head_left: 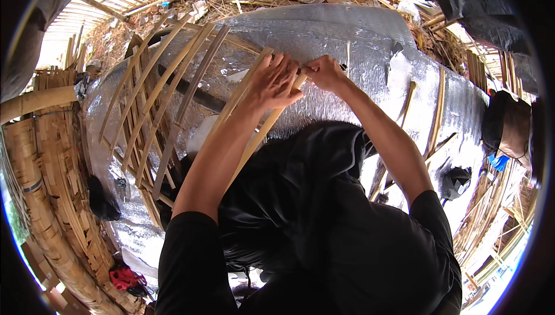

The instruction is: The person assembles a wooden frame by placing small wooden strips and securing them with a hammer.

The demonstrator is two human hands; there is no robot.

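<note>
Two pale bamboo slats (pixel 259 137) slant up from my lap to the middle of the view, side by side with a gap. My left hand (pixel 275 81) lies over their upper ends, fingers curled and gripping them. Beside it, at the tip of the nearer slat, my right hand (pixel 324 74) is closed in a pinch. What it pinches is hidden, though a small dark bit shows by its fingertips and another dark piece sticks out behind the hand. To the left stands a slatted bamboo frame (pixel 151 98), its strips spaced apart and crossed by others.
A silver foil sheet (pixel 364 34) covers the ground, with loose bamboo strips (pixel 437 109) lying on it at right. Rolled woven bamboo (pixel 34 182) lines the left side. A small black bag-like thing (pixel 457 183) lies at right; red cloth (pixel 126 278) is at lower left.
</note>
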